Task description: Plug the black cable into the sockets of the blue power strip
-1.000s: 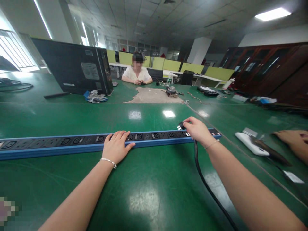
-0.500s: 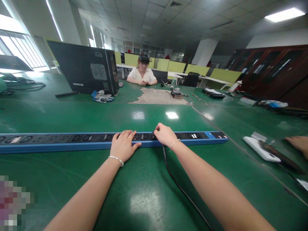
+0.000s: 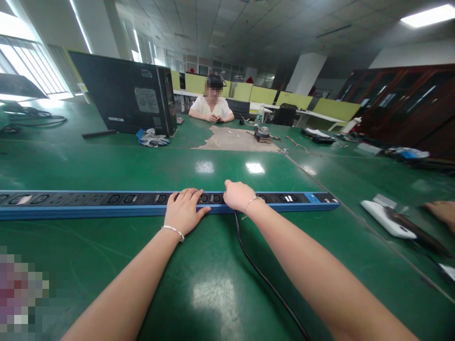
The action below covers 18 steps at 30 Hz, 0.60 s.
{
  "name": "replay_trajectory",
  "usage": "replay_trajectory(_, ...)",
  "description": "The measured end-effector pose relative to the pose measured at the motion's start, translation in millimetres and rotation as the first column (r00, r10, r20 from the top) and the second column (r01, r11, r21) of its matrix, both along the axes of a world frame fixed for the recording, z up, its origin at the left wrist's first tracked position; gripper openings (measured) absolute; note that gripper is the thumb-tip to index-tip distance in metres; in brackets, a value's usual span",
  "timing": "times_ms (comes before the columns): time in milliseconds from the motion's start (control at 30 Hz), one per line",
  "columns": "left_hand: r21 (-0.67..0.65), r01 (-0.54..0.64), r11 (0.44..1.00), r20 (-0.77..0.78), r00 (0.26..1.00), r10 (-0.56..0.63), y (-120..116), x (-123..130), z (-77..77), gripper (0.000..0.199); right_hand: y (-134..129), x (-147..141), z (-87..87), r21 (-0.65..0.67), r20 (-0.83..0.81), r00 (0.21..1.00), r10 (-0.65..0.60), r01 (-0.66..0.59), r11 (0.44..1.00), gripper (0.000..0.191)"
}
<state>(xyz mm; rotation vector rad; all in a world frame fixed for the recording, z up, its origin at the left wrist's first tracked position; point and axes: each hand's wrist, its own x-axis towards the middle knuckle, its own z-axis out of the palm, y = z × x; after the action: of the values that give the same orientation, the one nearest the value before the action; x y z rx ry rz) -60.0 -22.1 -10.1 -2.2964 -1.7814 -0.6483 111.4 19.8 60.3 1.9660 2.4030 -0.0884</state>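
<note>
A long blue and black power strip [image 3: 192,209] lies across the green table, with a row of sockets along its top. My left hand [image 3: 183,208] rests over its middle, fingers spread on the sockets and thumb along the near side. To the right of it, my right hand [image 3: 239,195] is closed over the strip around the plug end of a black power cord. The fingers hide the plug, so how deep it sits in the socket cannot be seen. From under that hand the power cord [image 3: 261,271] runs down toward the bottom edge.
A black computer case [image 3: 124,94] and gloves [image 3: 152,138] are at the back left. Across the table sits a person [image 3: 212,106] in white. At right lie a white device [image 3: 387,219] and another person's hand [image 3: 441,211].
My right hand has shifted slightly left and turned over the plug, its fingers now more hidden. The cord's upper end moved left with it. My left hand stays on the strip.
</note>
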Motion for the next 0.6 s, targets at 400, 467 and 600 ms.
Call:
replay_trajectory(400,-0.043,-0.019,0.999,-0.007,1.0,0.018,0,2,1.2,0.05,-9,10,-21.4,0.098,-0.12,0.993,-0.023,0.035,0.995,0.024)
replay_trajectory(467,-0.05,-0.014,0.999,-0.006,1.0,0.014,0,0,0.4,0.051,-9,21,-25.4,0.093,-0.227,0.974,0.01,0.011,0.996,0.029)
replay_trajectory(600,-0.073,-0.071,0.995,0.034,0.997,0.073,-2,4,8.2,0.045,-13,47,-42.4,0.256,-0.346,0.938,-0.033,0.128,0.958,0.035)
